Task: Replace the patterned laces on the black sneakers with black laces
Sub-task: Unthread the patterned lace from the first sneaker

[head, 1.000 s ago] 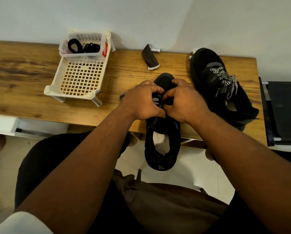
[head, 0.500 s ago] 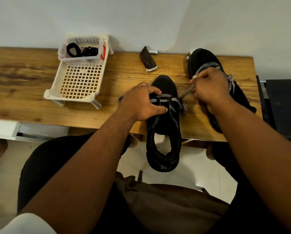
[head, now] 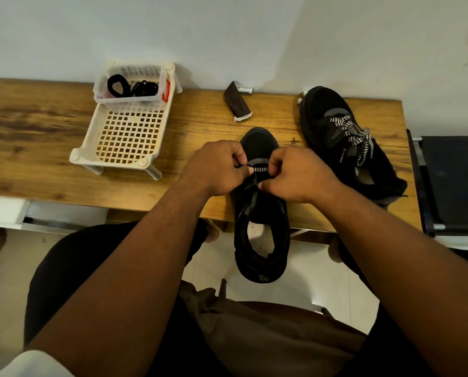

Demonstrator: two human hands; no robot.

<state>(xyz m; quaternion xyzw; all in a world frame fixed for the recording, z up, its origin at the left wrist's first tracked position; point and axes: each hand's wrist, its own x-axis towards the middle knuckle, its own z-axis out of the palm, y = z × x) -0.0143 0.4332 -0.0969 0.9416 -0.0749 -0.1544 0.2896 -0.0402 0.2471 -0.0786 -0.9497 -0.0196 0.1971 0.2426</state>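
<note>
White plastic basket (head: 124,137) at the left of the table (head: 37,137) holds the black laces (head: 132,87), well apart from our work. Our left hand (head: 216,170) pinches one side of the patterned lace (head: 260,168) on the near sneaker (head: 262,213), whose heel overhangs the table edge; our right hand (head: 295,175) pinches the other side. We judge it best to feed the lace back through one eyelet at a time, steadying the tongue. Farther right, the second sneaker (head: 344,142) is fully laced, untouched.
</note>
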